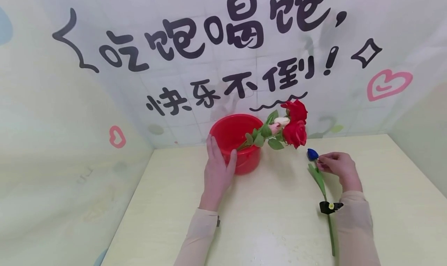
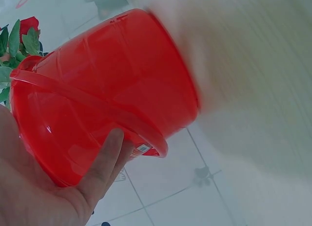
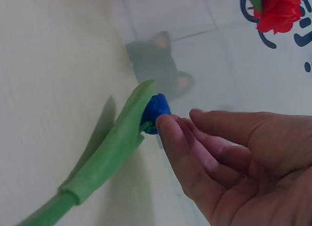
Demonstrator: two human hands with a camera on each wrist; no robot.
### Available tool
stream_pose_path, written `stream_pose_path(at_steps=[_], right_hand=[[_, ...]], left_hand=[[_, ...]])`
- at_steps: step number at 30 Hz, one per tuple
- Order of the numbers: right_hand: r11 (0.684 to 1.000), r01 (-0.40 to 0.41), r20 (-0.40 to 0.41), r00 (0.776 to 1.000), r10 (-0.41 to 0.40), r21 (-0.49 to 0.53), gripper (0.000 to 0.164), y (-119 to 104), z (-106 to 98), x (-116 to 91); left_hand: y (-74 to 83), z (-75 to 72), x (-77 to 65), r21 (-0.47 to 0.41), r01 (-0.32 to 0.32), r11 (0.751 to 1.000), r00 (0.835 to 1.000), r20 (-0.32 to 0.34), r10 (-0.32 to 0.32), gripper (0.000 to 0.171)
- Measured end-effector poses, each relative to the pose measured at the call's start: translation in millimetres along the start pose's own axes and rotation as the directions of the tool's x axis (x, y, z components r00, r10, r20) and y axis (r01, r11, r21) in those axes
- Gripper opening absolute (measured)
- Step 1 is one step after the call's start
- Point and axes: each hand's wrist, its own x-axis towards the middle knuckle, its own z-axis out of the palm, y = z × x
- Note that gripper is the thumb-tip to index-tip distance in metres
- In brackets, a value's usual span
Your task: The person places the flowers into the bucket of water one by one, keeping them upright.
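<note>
A red bucket stands near the back wall. Out over its right rim lean artificial red roses, with paler buds and green leaves. My left hand rests against the bucket's front left side, thumb and fingers spread. Those fingers lie nearly straight on its outer wall in the left wrist view. On the right, a blue tulip with a green leaf and long stem lies along the table. Close beside its bloom is my right hand, fingers loosely bent. In the right wrist view, a fingertip overlaps the bloom and the thumb is apart.
The pale table meets a wall covering printed with dark lettering and hearts just behind the bucket. A small black device with a yellow mark sits by my right wrist, across the tulip's stem in the head view.
</note>
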Motion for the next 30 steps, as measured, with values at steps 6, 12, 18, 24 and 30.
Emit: stream_pose_path(at_steps=[6,12,18,24,30], right_hand=[[0.986,-0.028,-0.059,0.998,0.019,-0.166,0.042,11,-3,4],[0.971,-0.034,-0.07,0.997,0.018,-0.236,0.045,16,-3,6],[0.956,-0.035,-0.108,0.994,0.003,-0.291,0.052,18,6,6],[0.938,-0.043,-0.177,0.984,-0.02,-0.343,0.048,20,23,9],[0.932,-0.005,-0.203,0.976,-0.074,-0.363,0.036,20,27,11]], left_hand=[[1.2,0.3,1.4,-0.009,-0.011,1.0,1.0,-0.004,0.011,0.102],[2.0,0.8,2.5,-0.008,-0.016,1.0,1.0,0.001,0.016,0.101],[1.6,2.3,2.6,-0.002,-0.02,1.0,1.0,0.012,0.02,0.099],[0.7,2.7,1.5,0.004,-0.008,1.0,1.0,0.004,0.008,0.1],[2.0,0.4,1.3,0.006,-0.001,1.0,1.0,0.014,0.001,0.1]])
